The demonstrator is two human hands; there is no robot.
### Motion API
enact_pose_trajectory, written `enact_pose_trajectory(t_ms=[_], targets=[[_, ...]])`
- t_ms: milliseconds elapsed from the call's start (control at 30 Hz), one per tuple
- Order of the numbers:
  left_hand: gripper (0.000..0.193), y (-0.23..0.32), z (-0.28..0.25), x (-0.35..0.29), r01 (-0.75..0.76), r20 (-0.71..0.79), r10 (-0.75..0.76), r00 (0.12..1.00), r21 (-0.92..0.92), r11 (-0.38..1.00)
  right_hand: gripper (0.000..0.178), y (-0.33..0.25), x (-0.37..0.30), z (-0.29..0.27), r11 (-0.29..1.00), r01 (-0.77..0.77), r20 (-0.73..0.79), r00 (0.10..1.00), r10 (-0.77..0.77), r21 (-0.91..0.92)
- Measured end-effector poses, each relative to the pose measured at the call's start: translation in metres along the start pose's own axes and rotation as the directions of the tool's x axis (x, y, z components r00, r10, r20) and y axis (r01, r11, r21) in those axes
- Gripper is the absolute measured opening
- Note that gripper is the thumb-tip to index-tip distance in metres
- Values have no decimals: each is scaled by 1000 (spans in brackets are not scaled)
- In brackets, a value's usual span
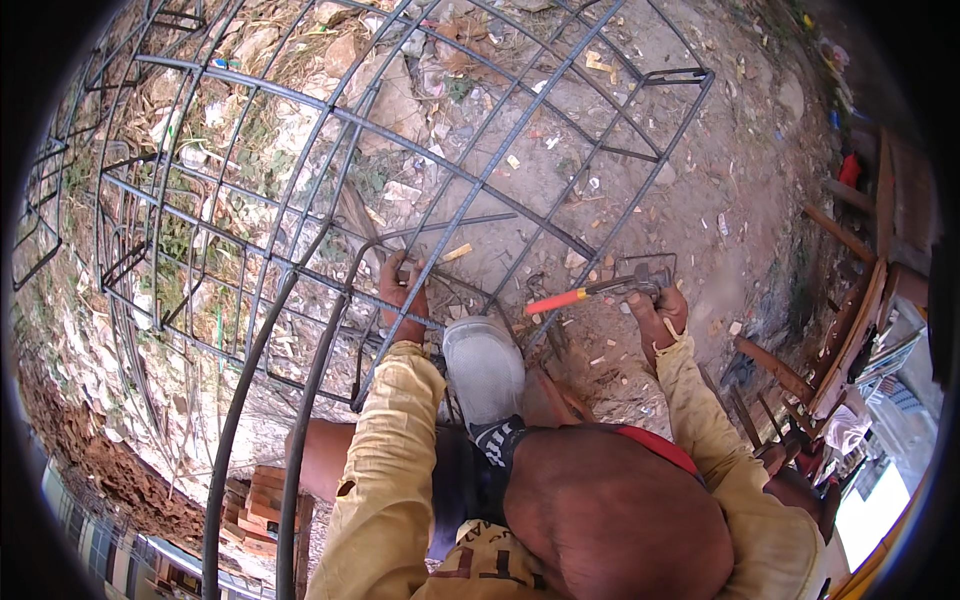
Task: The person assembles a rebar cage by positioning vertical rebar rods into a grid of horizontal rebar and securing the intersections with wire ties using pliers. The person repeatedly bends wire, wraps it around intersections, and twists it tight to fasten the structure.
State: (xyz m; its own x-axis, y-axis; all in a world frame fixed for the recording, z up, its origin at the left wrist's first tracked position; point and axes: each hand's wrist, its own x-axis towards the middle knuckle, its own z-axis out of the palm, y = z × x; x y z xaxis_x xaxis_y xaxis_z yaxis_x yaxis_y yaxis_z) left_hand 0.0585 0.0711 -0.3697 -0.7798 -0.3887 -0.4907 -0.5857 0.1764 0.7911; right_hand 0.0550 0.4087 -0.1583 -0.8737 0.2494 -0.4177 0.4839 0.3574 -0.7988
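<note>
A cage of dark steel rebar with bent stirrups spans the upper left and middle of the head view. At its near side, my left hand has its fingers curled round a bar of the cage. To the right, my right hand is closed round the metal head end of a hand tool. The tool's orange-red handle points left, toward the cage; its jaws are partly hidden by my fingers, and it looks like pincers. Between my hands, my grey shoe stands close to the bars.
Two thick dark bars curve down past my left forearm. A stack of red bricks sits at lower left. Wooden planks and sheets lie along the right side. Rubble and scraps litter the dirt ground.
</note>
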Motion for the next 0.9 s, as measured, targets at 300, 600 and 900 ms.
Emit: enact_pose_trajectory(t_ms=[300, 600, 900], targets=[[32, 16, 20, -1, 46, 107, -45, 993, 2, 999, 35, 8, 76, -42, 968, 127, -195, 977, -84, 218], [41, 38, 12, -2, -72, 199, 51, 979, 101, 992, 35, 39, 77, -17, 753, 127, -165, 940, -300, -646], [36, 42, 10, -1, 32, 199, -22, 980, -50, 998, 30, -48, 40, 121, 982, 29, 584, 807, 88, -188]])
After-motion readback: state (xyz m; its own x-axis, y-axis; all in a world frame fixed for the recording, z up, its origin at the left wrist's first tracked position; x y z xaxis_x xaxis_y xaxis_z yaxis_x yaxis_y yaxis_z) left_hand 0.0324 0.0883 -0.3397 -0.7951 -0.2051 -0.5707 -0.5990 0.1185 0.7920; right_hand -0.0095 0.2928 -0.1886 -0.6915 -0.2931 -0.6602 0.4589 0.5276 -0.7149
